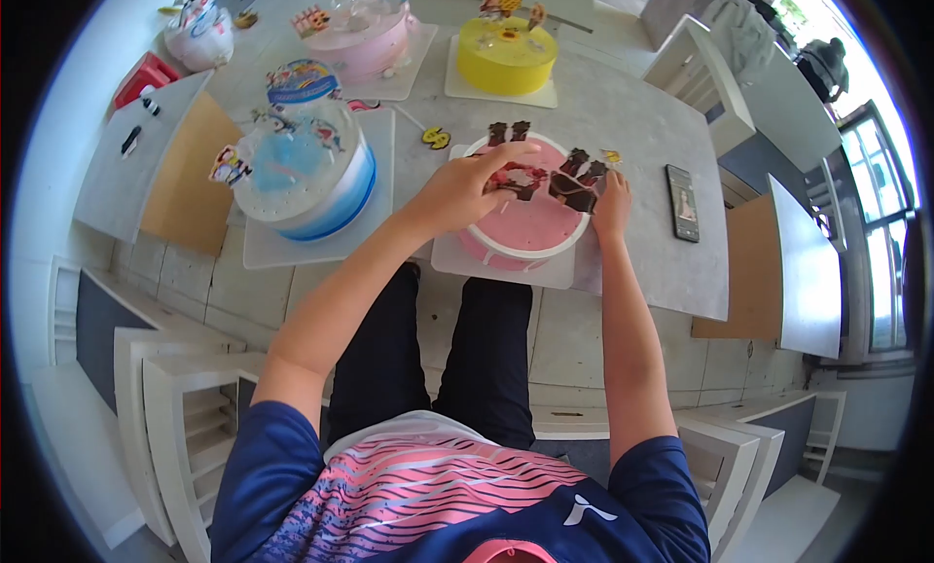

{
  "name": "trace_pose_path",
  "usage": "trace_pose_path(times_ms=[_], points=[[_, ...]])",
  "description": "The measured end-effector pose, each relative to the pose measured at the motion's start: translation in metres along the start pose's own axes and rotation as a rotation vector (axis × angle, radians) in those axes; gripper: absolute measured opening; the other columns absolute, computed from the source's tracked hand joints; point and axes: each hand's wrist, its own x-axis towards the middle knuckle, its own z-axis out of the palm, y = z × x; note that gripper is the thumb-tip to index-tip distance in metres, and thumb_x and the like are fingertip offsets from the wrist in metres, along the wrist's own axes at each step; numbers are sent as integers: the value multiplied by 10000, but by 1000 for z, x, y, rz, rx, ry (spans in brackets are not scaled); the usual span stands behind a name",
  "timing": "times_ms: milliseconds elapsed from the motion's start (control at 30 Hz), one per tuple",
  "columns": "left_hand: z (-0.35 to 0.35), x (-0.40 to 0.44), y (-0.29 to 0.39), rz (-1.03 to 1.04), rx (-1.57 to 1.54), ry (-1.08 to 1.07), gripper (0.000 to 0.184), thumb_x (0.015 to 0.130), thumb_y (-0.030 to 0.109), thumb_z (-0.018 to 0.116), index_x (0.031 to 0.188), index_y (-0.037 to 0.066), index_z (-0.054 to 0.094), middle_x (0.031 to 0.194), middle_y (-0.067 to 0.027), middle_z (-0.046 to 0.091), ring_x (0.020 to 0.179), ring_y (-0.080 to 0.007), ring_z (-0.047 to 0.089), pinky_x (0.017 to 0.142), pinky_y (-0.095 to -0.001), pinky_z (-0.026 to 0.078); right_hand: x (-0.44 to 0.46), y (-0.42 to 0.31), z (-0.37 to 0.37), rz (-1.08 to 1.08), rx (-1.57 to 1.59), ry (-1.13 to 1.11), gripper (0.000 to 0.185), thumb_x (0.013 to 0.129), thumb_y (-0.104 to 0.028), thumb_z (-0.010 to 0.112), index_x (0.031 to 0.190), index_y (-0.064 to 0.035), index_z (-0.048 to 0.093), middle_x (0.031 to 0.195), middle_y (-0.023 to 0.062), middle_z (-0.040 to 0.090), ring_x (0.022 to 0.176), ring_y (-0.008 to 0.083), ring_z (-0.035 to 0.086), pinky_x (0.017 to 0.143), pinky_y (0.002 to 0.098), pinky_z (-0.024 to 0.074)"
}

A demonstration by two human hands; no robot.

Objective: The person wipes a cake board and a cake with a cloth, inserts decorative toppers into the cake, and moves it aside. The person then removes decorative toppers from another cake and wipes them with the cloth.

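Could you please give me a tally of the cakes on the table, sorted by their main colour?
Pink: 2, the near pink cake and the far pink cake
Blue and white: 1, the blue-and-white cake
Yellow: 1, the yellow cake
Total: 4

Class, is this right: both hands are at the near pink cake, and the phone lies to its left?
Not left: the head view shows the phone to the right of the near pink cake, where the left hand and right hand are.
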Motion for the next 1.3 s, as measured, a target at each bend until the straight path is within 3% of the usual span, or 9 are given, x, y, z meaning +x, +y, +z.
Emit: trace_pose_path(times_ms=[100, 233, 367, 567, 900, 1000, 1067, 1133, 1300], points=[[11, -3, -9, 141, -27, 192, 603, 720, 25, 619, 1247, 166, 362, 956, -108, 599, 791, -213, 607, 698, -295, 463, -3, 25, 1, 292, 691, 273, 128, 777, -116, 526, 819, -2, 565, 777, 83, 574, 749, 185, 551, 701, 290, 435], [13, -12, -17, 128, -31, 197, 398, 770, 168, 610, 1138, 125, 466, 839, -139, 590, 686, -242, 610, 602, -310, 463, -21, -39, -85, 361, 937, 604, 117, 803, -75, 475, 781, 19, 541, 713, 54, 532, 672, 117, 503, 621, 241, 407], [19, -13, -20, 110, -220, 224, 261, 802, 204, 584, 1001, 53, 508, 823, -127, 575, 679, -213, 595, 611, -292, 447, -60, -120, -120, 286, 963, 290, 105, 795, -39, 442, 821, 4, 534, 721, 39, 517, 662, 109, 474, 617, 232, 395], [24, -16, -18, 224, -275, 267, 276, 859, 285, 498, 909, 14, 505, 777, -92, 501, 734, -188, 503, 695, -271, 399, -62, -165, -80, 199, 1037, -156, 372, 733, -14, 585, 1085, -27, 465, 775, 56, 576, 691, 105, 554, 626, 229, 437], [21, -22, -33, 273, -213, 296, 309, 855, 297, 496, 991, 19, 500, 948, -103, 498, 887, -231, 486, 797, -308, 372, -45, -150, -69, 251, 823, -386, 201, 694, 4, 614, 889, -14, 569, 698, -4, 569, 637, 58, 512, 560, 197, 415], [28, -35, -51, 254, -158, 426, 328, 849, 294, 499, 1020, 15, 487, 979, -126, 506, 926, -263, 492, 824, -332, 365, -50, -151, -61, 317, 868, -193, 174, 694, -1, 607, 867, -3, 590, 718, 18, 574, 621, 68, 507, 554, 214, 416], [36, -51, -67, 158, -95, 520, 340, 845, 293, 500, 1034, 12, 480, 993, -139, 508, 944, -281, 491, 836, -343, 362, -46, -176, -82, 288, 1229, -29, 145, 725, -13, 603, 870, -21, 608, 758, 35, 604, 644, 68, 533, 546, 205, 414], [45, -67, -88, 43, -2, 516, 371, 839, 288, 502, 1074, 3, 460, 1040, -164, 502, 990, -309, 471, 864, -366, 349, -42, -173, -83, 402, 937, -120, 148, 760, -19, 590, 908, -22, 602, 801, 61, 624, 660, 75, 559, 554, 210, 432], [56, -78, -106, 24, 349, 357, 502, 844, 343, 464, 1214, 15, 382, 1231, -175, 406, 1167, -297, 357, 974, -419, 247, -32, -188, -90, 229, 1196, 56, 138, 794, -21, 560, 926, 20, 554, 781, 93, 624, 671, 112, 588, 571, 231, 475]])
